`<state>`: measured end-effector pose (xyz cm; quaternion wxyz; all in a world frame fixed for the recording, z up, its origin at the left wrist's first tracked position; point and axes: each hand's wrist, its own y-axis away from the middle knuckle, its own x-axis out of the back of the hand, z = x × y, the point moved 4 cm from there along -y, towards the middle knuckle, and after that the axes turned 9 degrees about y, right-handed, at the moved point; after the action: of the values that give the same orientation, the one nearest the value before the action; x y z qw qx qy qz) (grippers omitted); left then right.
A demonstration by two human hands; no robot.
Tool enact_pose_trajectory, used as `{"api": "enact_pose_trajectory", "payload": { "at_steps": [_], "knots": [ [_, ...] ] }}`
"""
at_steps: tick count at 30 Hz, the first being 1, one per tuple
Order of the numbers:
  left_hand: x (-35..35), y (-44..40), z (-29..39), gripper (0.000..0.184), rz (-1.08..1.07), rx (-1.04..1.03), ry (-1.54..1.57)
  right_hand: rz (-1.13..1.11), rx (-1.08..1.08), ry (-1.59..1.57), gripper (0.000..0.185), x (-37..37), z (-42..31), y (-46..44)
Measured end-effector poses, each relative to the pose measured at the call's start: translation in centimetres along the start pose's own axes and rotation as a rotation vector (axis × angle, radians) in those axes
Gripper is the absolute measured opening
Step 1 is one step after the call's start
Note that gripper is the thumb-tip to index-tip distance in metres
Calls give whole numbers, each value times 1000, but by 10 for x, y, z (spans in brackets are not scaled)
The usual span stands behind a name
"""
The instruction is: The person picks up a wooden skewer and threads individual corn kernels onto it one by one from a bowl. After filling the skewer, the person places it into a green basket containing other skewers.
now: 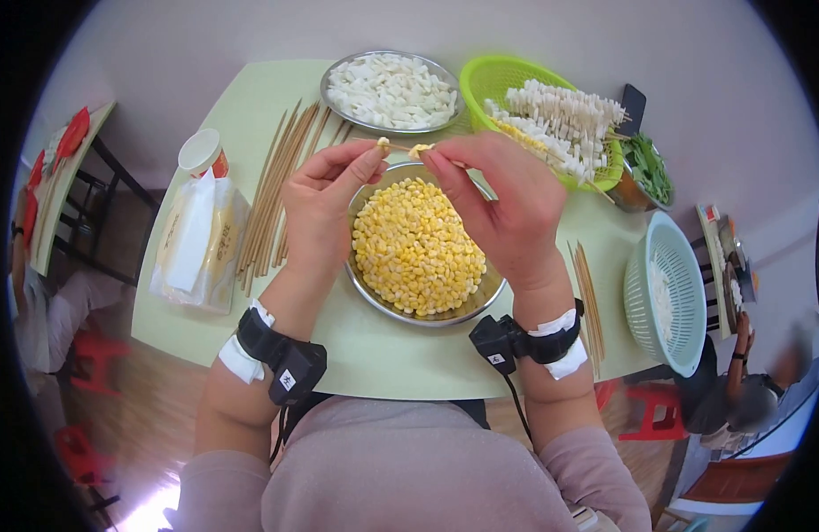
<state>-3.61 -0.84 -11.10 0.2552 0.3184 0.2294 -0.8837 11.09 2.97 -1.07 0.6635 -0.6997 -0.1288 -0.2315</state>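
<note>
Above a steel bowl [354, 270] of loose yellow corn kernels [418, 248], my two hands are raised close together. A pale yellow kernel [383, 142] is pinched between the thumb and finger of my left hand [325, 199]. My right hand [507, 199] is closed on a thin wooden skewer [399, 147], whose far part is hidden behind the fingers. A few kernels [419, 152] sit on the skewer just by the right fingertips. The exposed end of the skewer reaches across to the left fingertips.
Wooden skewers [281, 191] lie left, beside tissues [196, 239] and a paper cup [201, 152]. Behind are a plate of white pieces [391, 89] and a green basket [485, 75] of filled skewers. More skewers [587, 301] and a blue colander [693, 301] are right. Other people sit at both sides.
</note>
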Motion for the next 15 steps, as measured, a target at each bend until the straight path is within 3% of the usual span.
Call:
{"api": "enact_pose_trajectory", "payload": {
  "at_steps": [15],
  "knots": [
    [-5, 9, 6, 18, -49, -84, -18, 0, -115, -75, 10, -27, 8, 17]
  ]
}}
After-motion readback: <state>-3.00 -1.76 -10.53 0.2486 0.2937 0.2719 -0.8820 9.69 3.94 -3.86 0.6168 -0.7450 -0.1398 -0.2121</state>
